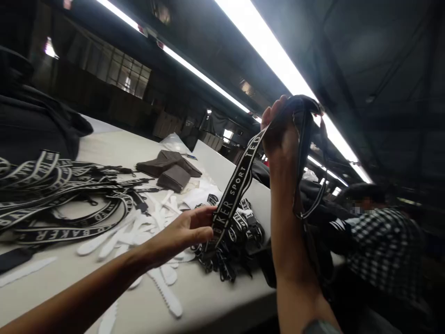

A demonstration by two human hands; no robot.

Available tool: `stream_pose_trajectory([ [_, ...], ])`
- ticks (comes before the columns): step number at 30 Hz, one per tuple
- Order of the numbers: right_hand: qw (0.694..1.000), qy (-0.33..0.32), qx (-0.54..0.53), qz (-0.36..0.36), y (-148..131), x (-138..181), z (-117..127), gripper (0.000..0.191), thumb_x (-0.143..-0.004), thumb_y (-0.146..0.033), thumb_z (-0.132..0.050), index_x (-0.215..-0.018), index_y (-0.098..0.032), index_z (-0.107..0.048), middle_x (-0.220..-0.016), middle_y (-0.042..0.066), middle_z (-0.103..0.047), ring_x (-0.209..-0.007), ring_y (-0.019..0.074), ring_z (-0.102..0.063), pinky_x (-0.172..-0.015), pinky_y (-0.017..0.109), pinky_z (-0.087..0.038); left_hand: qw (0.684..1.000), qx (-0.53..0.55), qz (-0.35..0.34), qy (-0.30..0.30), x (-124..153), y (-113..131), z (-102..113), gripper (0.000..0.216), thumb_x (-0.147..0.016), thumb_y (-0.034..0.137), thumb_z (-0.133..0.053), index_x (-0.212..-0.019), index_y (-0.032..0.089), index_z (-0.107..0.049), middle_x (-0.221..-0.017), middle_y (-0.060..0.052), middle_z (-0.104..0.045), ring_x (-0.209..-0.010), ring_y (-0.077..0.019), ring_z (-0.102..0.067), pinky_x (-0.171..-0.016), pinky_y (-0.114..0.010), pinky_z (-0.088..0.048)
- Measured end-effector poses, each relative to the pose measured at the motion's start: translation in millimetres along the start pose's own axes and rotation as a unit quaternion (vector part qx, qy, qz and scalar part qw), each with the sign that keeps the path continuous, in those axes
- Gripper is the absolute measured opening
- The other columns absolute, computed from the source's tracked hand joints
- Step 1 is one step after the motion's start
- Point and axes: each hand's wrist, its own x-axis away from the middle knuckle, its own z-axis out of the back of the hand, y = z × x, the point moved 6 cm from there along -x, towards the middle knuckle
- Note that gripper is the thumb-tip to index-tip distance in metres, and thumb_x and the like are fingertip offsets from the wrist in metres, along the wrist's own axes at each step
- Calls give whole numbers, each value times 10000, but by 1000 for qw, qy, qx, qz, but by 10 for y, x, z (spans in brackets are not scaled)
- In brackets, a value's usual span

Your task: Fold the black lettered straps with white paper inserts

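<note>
A black strap (239, 183) with white lettering runs slantwise between my two hands. Its lower end is pinched in my left hand (196, 227), thumb against fingers. Raised high, my right hand (280, 125) is wrapped round the upper part of the strap, and more dark strap drapes over it and hangs down along the forearm. Exactly how the right fingers grip is partly hidden. Below the strap lies a bundle of similar rolled straps (239, 232) on the pale table (208, 301).
White plastic strips (163, 292) with notched edges lie scattered on the table. Loose lettered straps (69, 199) pile up at the left, beside dark fabric (34, 120). Brown folded pieces (170, 169) sit farther back. A person in a checked shirt (385, 250) is at the right.
</note>
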Motion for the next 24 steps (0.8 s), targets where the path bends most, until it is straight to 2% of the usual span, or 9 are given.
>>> stream_pose_trajectory([
  [3, 999, -8, 27, 17, -286, 344, 182, 391, -999, -202, -299, -845, -256, -655, -886, -83, -706, -1223, -3, -580, -1092, 234, -436, 991, 90, 33, -88, -73, 96, -568, 339, -859, 398, -798, -1074, 159, -689, -1011, -83, -696, -902, -196, -663, -867, -311, -541],
  [6, 997, -5, 62, 51, -555, 914, 572, 242, -974, -219, -463, -898, -289, -681, -970, -94, -705, -1141, 17, -618, -1093, 228, -450, 978, 150, 50, -139, 8, 73, -880, 171, -952, 312, -694, -1017, 153, -698, -921, -74, -691, -853, -161, -658, -776, -229, -527],
  [10, 984, 99, 146, 9, -614, 1982, 1574, 155, -821, -301, -742, -940, -381, -684, -921, -93, -680, -933, 103, -664, -1038, 340, -519, 948, 266, 92, -146, 85, -26, -972, 153, -1023, 270, -547, -1067, 182, -663, -974, -101, -714, -792, -195, -720, -697, -244, -567],
  [13, 965, 182, 173, -78, -476, 2868, 2355, 147, -686, -353, -818, -745, -342, -684, -771, -58, -652, -819, 165, -660, -993, 423, -533, 941, 276, 145, -129, 7, -102, -970, 146, -992, 263, -598, -954, 145, -676, -785, -64, -691, -576, -118, -656, -541, -146, -507],
  [15, 947, 212, 185, -154, -356, 3344, 2668, 146, -647, -309, -836, -662, -283, -694, -774, -17, -689, -822, 191, -675, -983, 443, -526, 943, 248, 188, -120, -97, -193, -1025, 194, -966, 290, -640, -879, 122, -681, -679, -46, -650, -490, -76, -579, -479, -102, -455],
  [17, 932, 232, 190, -202, -279, 3627, 2762, 134, -673, -283, -842, -769, -235, -760, -920, 55, -749, -919, 221, -696, -1006, 441, -504, 940, 203, 241, -131, -199, -348, -1172, 246, -959, 327, -657, -840, 114, -686, -615, -36, -619, -438, -52, -506, -431, -85, -415],
  [20, 932, 192, 167, -257, -168, 3673, 2550, 519, -778, -532, -785, -1173, -200, -728, -1223, 138, -705, -1138, 261, -655, -1073, 442, -459, 925, 136, 307, -175, -306, -628, -1496, 299, -968, 378, -651, -859, 104, -701, -630, -51, -622, -476, -70, -511, -440, -103, -447],
  [22, 937, 116, 137, -301, -68, 3589, 2314, 712, -758, -719, -714, -1227, -183, -695, -1148, 140, -726, -1064, 264, -681, -1015, 432, -507, 921, 122, 319, -187, -382, -741, -1663, 304, -958, 391, -666, -905, 95, -710, -668, -65, -631, -531, -91, -541, -466, -118, -478],
  [24, 939, 51, 102, -323, -1, 3531, 2141, 704, -754, -763, -682, -1103, -153, -729, -840, 93, -744, -785, 223, -703, -855, 392, -576, 925, 123, 308, -183, -490, -751, -1723, 301, -941, 383, -687, -902, 86, -715, -680, -68, -633, -549, -97, -550, -466, -119, -479],
])
